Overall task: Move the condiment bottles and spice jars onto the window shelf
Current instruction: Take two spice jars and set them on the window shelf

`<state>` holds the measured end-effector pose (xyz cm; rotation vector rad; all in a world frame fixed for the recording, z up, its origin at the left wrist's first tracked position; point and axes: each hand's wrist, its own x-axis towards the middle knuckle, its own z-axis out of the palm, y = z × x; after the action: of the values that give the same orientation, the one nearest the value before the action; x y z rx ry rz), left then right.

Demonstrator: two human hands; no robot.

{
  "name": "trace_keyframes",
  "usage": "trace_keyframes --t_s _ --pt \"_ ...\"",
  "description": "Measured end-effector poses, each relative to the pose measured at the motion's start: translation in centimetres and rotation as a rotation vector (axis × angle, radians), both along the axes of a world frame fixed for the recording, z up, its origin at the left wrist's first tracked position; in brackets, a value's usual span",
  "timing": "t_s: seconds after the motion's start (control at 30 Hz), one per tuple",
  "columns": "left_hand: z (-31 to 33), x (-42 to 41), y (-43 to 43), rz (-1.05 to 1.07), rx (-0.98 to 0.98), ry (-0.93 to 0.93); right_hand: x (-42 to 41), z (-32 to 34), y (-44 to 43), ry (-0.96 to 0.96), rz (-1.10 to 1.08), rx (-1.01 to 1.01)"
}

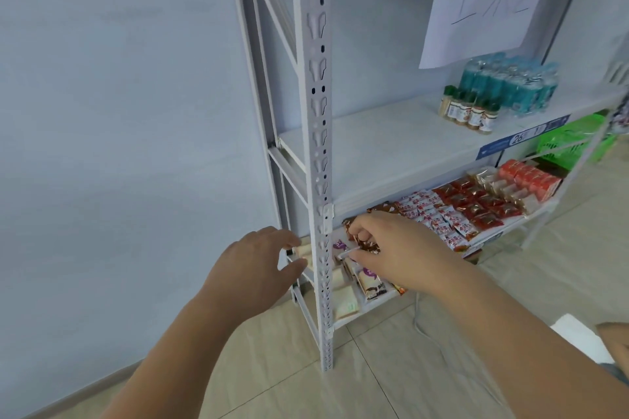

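Observation:
Several spice jars [469,110] with green caps stand in a row on the middle shelf [374,146] of a white metal rack, at its right part. Behind them sits a wrapped pack of teal bottles [510,85]. Both of my hands are low, at the bottom shelf. My left hand [258,269] reaches in from the rack's left side, fingers and thumb spread beside a pale snack packet [304,253]. My right hand [401,248] is among the wrapped snacks, fingers curled and pinching a small snack packet [366,245].
The rack's front upright post [318,146] stands between my hands. Rows of red and white snack packets [459,207] fill the bottom shelf. A paper sign [490,0] hangs above the jars. A green basket [571,143] stands behind the rack. A white cable [429,333] lies on the floor.

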<state>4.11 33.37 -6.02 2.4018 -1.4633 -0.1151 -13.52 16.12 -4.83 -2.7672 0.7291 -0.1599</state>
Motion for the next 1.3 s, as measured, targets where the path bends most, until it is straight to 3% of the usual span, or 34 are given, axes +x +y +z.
trace_keyframes --t_s 0.6,1.3 --pt "0.3 -13.4 -23.1 -0.035 -0.055 0.224 -13.9 -0.1 -22.5 0.015 -0.048 0.003" --pt "0.6 -8.8 -45.9 -0.117 -0.038 0.270 -11.8 -1.5 -43.5 -0.111 -0.238 0.220"
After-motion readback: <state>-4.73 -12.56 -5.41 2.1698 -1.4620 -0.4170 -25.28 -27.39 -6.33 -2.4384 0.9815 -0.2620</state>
